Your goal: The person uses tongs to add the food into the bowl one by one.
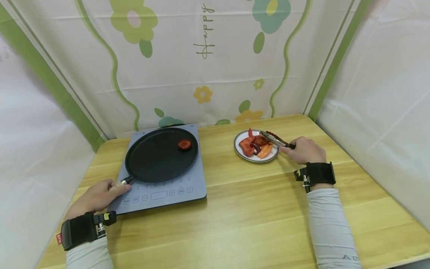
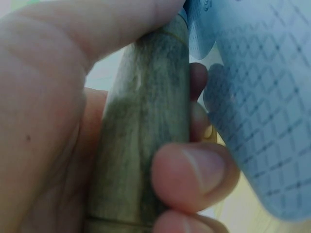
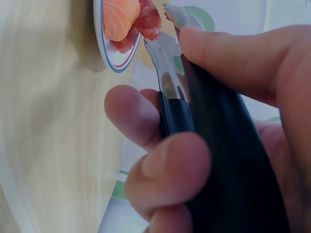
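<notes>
With its fingers curled round the wooden handle [image 2: 141,121], my left hand [image 1: 95,196] holds a flat black frying pan [image 1: 158,160]. A round dark-red slice [image 1: 184,145] lies in the pan, toward its right side. My right hand [image 1: 307,150] grips black-handled metal tongs [image 1: 276,140], thumb on one arm and fingers on the other. Over a white plate [image 1: 254,160], the tongs' scalloped tips are slightly apart beside the food. On the plate lie a red meat piece [image 1: 246,145], an orange salmon slice [image 3: 119,20] and other reddish-brown pieces. Whether the tips touch any food, I cannot tell.
Under the pan is a grey induction cooker [image 1: 198,183] with touch buttons along its front. Both it and the plate stand on a wooden table [image 1: 235,216]. A flower-printed cloth [image 1: 221,67] hangs behind, and white cloth walls stand at both sides.
</notes>
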Demonstrator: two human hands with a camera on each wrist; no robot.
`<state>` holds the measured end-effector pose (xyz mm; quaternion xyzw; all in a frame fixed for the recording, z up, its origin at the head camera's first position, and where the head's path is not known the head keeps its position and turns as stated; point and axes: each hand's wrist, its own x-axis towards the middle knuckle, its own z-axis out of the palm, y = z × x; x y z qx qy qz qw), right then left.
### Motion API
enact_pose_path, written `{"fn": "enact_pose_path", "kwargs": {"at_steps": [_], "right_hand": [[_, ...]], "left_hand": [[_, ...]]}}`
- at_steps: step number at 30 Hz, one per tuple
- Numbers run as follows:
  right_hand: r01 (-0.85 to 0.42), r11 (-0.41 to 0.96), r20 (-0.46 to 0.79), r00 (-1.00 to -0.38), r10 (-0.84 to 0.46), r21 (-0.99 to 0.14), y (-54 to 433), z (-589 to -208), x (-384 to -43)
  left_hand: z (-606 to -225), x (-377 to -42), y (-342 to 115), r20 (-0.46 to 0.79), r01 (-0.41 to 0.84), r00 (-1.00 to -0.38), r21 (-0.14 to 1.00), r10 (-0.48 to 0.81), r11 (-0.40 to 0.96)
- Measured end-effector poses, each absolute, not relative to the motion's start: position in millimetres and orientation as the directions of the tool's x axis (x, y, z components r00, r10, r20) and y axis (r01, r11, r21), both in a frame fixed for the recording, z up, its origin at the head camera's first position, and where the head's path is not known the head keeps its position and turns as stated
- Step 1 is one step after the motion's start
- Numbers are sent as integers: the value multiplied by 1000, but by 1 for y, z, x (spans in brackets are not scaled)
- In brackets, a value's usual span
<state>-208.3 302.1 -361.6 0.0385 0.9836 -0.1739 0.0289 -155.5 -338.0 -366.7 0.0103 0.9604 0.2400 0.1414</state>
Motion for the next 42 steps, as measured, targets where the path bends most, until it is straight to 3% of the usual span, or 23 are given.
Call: {"fn": "enact_pose_path", "kwargs": {"at_steps": [9,42], "right_hand": [[35,933,-98,-995,-1,-359,294,-359,-207],[49,927,-62,-998,28,-371,298,-369,-214]], "left_hand": [[-366,-156,-338,-257,-30,-962,449,97,893],[-366,-155,-337,-255,-22,-961,455,107,890]]}}
